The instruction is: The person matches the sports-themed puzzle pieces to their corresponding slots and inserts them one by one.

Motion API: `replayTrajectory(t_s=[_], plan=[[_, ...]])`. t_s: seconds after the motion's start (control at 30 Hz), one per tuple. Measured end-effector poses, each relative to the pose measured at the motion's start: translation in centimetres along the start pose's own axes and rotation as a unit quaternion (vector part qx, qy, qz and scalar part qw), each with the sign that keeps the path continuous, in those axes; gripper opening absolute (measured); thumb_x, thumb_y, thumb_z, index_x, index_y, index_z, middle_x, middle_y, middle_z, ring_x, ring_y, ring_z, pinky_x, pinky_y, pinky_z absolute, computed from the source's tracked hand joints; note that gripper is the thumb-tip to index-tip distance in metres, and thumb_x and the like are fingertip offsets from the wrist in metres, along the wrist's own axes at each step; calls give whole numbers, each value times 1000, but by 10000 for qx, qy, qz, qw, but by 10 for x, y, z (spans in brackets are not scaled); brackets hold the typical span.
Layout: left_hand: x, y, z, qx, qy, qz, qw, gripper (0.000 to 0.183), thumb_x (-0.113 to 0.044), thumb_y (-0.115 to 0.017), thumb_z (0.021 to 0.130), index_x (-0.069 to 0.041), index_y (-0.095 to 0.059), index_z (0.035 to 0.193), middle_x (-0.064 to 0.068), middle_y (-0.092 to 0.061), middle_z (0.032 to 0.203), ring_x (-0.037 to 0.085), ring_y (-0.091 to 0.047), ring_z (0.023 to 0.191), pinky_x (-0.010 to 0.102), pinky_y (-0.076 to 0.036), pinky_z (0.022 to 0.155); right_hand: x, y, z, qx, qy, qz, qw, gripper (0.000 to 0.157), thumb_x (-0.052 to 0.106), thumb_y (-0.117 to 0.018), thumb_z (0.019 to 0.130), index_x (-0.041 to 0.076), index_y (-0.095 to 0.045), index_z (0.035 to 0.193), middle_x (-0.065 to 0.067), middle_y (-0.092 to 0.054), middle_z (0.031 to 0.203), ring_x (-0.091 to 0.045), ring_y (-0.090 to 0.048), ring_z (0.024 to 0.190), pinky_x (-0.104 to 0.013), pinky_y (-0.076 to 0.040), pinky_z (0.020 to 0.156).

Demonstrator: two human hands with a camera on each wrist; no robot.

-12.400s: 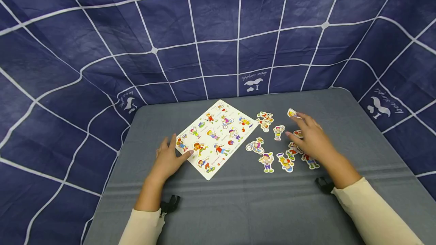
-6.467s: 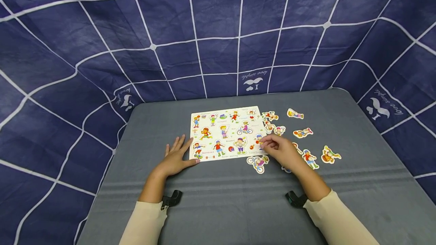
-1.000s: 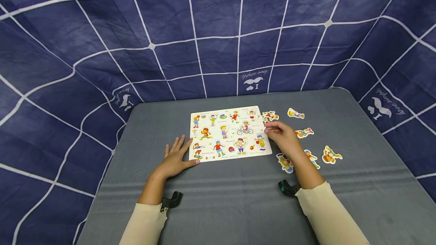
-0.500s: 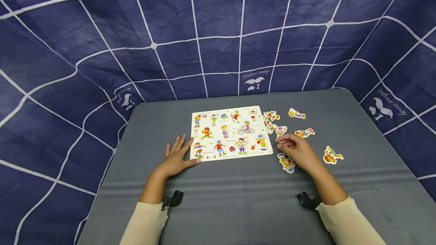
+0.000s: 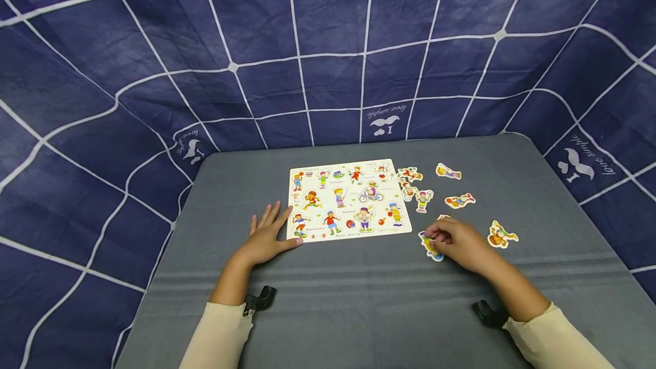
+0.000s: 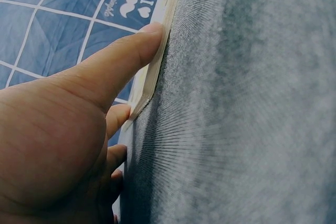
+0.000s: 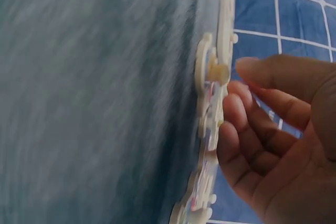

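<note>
Puzzle piece (image 5: 430, 249) right at the right hand's (image 5: 461, 245) fingertips | fingers half-curled, grip can't be told | right hand's slid closer to the wearer | left hand (image 5: 263, 241) splayed

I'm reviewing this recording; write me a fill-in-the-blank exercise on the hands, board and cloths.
1. The ____ hand touches the edge of the board.
2. The other hand is over a piece lying to the ____ of the board in the head view.
3. The tablecloth is plain ____.
4. The blue hanging cloth has ____ grid lines.
Missing words: left; right; gray; white
</note>
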State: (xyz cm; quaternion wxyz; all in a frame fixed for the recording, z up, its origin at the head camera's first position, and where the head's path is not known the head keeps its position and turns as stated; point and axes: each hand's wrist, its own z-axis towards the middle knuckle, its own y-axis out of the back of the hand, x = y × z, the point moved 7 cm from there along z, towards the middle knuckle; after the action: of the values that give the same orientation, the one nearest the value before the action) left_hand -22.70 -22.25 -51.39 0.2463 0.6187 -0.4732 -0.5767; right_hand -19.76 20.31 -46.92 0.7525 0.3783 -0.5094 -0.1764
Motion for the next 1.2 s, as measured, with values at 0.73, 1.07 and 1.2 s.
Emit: replayTrajectory(t_s=[0.73,1.07,1.2], plan=[[-2,0,-3,15,-2,-98,10000,97,-58,-71,88,-22,-22,163,16,-6,171,40,3,159,69,9,121,10,-4,-7,298,945,-730,9924,32,-10,-72,75,19,-73,88,10,-60,83,1,-52,75,-21,-44,65],[-2,0,-2,32,21,-95,9999,97,-58,-70,88,-22,-21,163,16,-5,172,39,3,159,68,9,121,13,-6,-1,292,765,-277,9963,23,-2,-77,81,19,-72,89,11,-58,81,2,-50,71,-18,-42,62],[-2,1,-2,21,35,-61,10000,97,-58,-70,88,-23,-21,163,15,-5,172,39,3,159,68,9,121,14,-8,6,316,524,-292,9977,16,5,-78,84,19,-70,88,13,-57,80,0,-50,71,-19,-42,63]])
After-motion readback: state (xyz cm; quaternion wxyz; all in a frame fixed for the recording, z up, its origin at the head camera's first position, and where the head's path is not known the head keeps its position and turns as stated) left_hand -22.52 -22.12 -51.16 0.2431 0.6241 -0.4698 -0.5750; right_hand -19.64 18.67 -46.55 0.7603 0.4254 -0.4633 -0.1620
